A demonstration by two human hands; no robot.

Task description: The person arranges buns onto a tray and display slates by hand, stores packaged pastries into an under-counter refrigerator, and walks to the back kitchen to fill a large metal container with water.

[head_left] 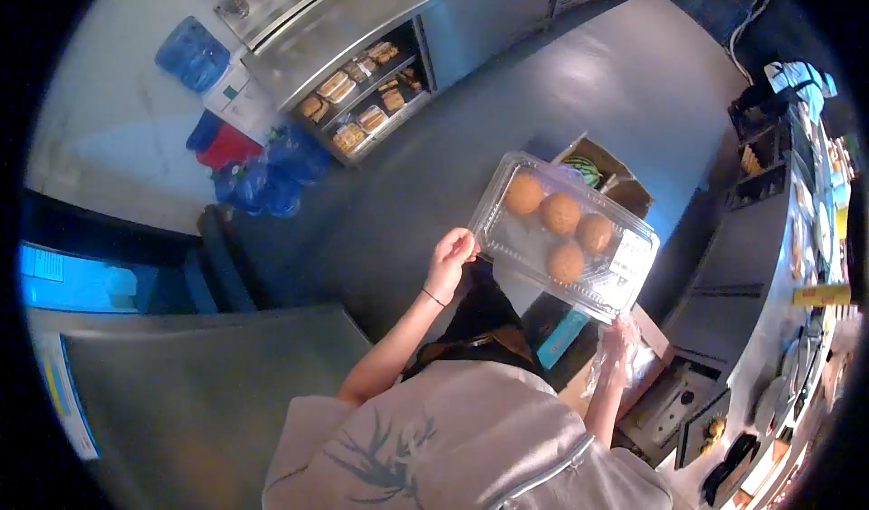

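Both my hands hold up a clear plastic clamshell container (516, 249) in front of me, tilted down to the right. Several round, orange-brown balls (560, 212) of food lie inside, and a white label (626, 254) is stuck at its right end. My left hand (450, 261) is bare and pinches the lower left corner. At the lower right corner is my right hand (622, 345), in a loose clear plastic glove, its fingers partly hidden by the container's edge.
Behind the container stands an open cardboard box (625, 189) with a watermelon (584, 168). Packed food trays (371, 118) fill an open under-counter fridge ahead. A blue water jug (192, 55) stands at left. A cluttered counter (769, 329) runs along my right, a steel surface (208, 392) at lower left.
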